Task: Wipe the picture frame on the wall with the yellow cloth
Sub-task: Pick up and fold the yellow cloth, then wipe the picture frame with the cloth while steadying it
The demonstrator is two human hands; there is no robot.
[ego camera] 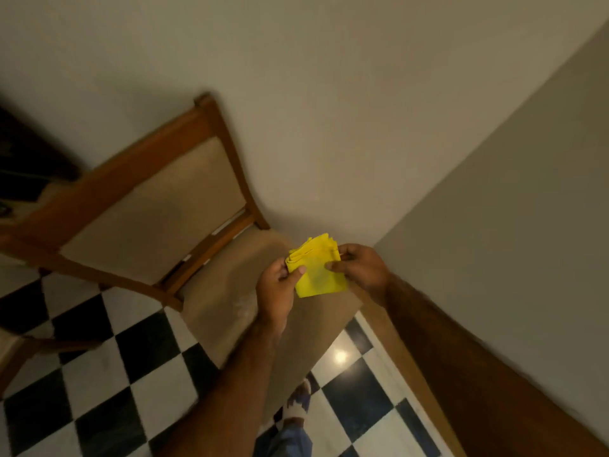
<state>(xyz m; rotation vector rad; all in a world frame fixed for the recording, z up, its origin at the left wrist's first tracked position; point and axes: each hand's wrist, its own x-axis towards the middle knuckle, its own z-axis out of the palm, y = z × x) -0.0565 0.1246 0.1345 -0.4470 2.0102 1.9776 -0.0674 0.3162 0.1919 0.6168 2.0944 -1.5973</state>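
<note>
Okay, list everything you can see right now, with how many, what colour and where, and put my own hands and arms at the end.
yellow cloth: one, yellow, folded, held between both hands above the chair seat
chair: one, brown wooden frame with beige padded back and seat, at left and centre, against the wall
walls: two, off-white, meeting at a corner on the right
floor tiles: many, black and white checkered, across the bottom
skirting board: one, brown, along the right wall's base
picture frame: none in view
foot: one, blurred, at bottom centre
left hand: one, gripping the cloth's left edge
right hand: one, gripping the cloth's right edge
</note>
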